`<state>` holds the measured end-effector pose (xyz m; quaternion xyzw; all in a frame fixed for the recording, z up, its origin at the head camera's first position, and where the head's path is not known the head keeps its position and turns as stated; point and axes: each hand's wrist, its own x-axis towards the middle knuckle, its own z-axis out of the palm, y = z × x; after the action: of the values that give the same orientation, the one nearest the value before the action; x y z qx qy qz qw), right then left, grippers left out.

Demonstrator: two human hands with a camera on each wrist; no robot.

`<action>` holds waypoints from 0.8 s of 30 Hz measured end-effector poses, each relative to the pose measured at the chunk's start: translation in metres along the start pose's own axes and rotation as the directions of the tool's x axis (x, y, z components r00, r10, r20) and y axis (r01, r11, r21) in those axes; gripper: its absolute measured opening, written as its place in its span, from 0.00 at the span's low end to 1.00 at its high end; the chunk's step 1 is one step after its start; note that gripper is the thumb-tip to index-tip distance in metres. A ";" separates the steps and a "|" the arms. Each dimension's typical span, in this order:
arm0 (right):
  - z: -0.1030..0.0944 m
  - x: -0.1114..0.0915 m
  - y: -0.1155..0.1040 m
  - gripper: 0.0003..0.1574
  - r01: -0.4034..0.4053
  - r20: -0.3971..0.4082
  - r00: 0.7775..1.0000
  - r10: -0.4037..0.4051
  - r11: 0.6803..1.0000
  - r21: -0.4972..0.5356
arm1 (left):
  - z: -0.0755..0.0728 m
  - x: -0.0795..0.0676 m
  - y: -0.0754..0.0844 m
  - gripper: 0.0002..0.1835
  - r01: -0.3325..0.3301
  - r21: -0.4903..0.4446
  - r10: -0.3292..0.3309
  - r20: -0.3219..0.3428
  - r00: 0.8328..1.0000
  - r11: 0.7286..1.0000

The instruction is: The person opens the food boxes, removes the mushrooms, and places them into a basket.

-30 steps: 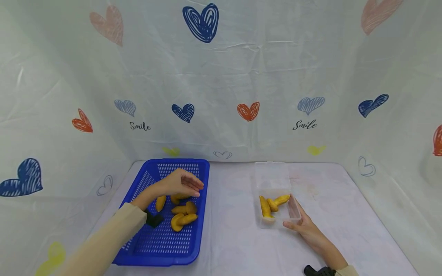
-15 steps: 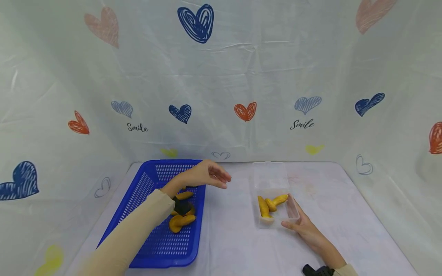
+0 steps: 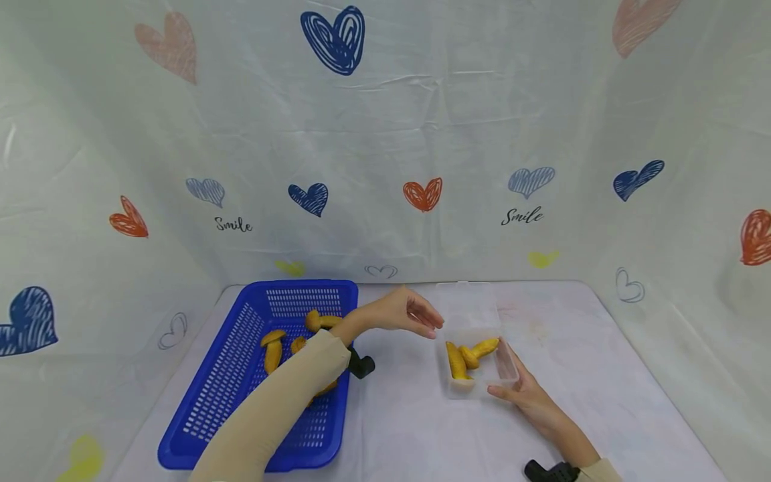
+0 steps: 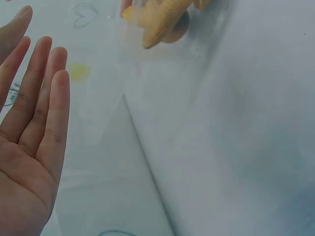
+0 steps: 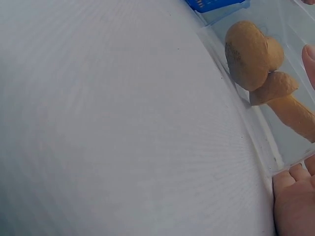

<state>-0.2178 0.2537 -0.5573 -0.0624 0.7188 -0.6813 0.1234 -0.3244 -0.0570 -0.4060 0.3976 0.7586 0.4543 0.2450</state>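
Observation:
My left hand (image 3: 405, 312), holding nothing, hovers between the blue basket and the clear plastic box (image 3: 489, 369). Its fingers look nearly straight in the left wrist view (image 4: 37, 113). My right hand (image 3: 531, 396) grips the box at its right side, thumb at the front corner and fingers along the wall. Inside the box lie two yellow mushrooms, one upright along the left wall (image 3: 456, 361) and one slanted beside it (image 3: 485, 347). In the right wrist view a rounded mushroom cap (image 5: 246, 55) and a stem (image 5: 294, 116) show through the plastic. The hinged lid (image 3: 465, 304) lies back, opened.
A blue perforated basket (image 3: 199, 412) stands on the left with several mushrooms, among them one with its cap up (image 3: 274, 351); my left sleeve (image 3: 283, 402) hides others. White cloth covers the table (image 3: 409, 428). A heart-printed curtain (image 3: 373, 147) rises behind and at both sides.
My left hand has moved right, from above the basket to near the box, empty throughout. The right hand and the box have stayed put; the view has shifted slightly.

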 end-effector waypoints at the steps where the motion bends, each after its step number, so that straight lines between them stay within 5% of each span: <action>1: 0.000 0.000 0.000 0.64 -0.002 0.000 1.000 0.002 1.000 0.000 | 0.003 0.004 -0.002 0.16 -0.001 -0.003 0.001 0.010 1.000 1.000; 10: -0.001 0.001 0.001 0.64 0.003 -0.005 1.000 -0.003 1.000 -0.010 | 0.023 0.028 -0.013 0.13 0.001 0.014 -0.001 0.032 0.999 1.000; 24: 0.000 0.000 0.000 0.64 -0.018 -0.009 1.000 0.018 1.000 0.023 | 0.033 0.052 -0.019 0.14 -0.037 0.003 0.036 0.114 0.993 0.999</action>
<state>-0.2177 0.2533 -0.5577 -0.0513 0.7120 -0.6887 0.1268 -0.3366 -0.0030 -0.4393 0.4372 0.7374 0.4332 0.2783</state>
